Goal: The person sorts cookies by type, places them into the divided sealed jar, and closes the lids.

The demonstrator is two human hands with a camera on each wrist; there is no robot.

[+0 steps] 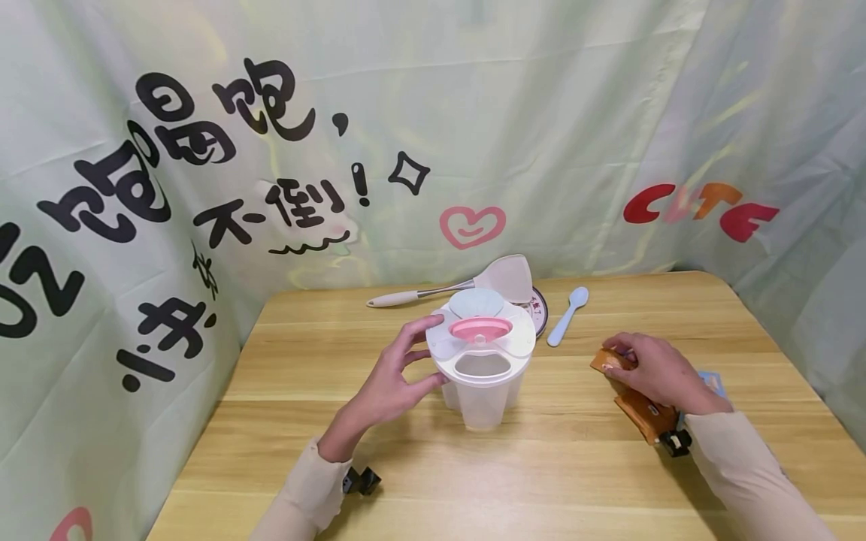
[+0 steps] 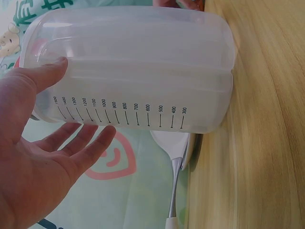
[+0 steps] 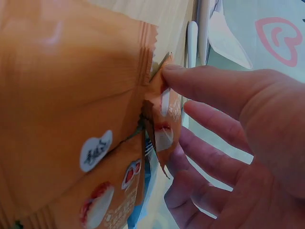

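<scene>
A clear plastic container (image 1: 482,406) with a white lobed lid and pink handle stands upright mid-table. My left hand (image 1: 395,376) is at its left side, thumb and fingers spread around the wall; the left wrist view shows the measuring marks on the container (image 2: 143,71) beside the fingers of that hand (image 2: 43,157). On the right, my right hand (image 1: 659,372) pinches a small orange packet (image 1: 609,361) between thumb and fingers. In the right wrist view the small packet (image 3: 164,114) is against the thumb of my right hand (image 3: 238,138), with larger orange packets (image 3: 62,95) alongside.
A spatula (image 1: 507,278) lies behind the container, over a round dark-rimmed item (image 1: 539,312). To their right is a pale blue spoon (image 1: 567,317). Another orange packet (image 1: 646,417) and a blue packet (image 1: 713,382) lie by my right wrist. A printed curtain (image 1: 541,113) hangs behind the table.
</scene>
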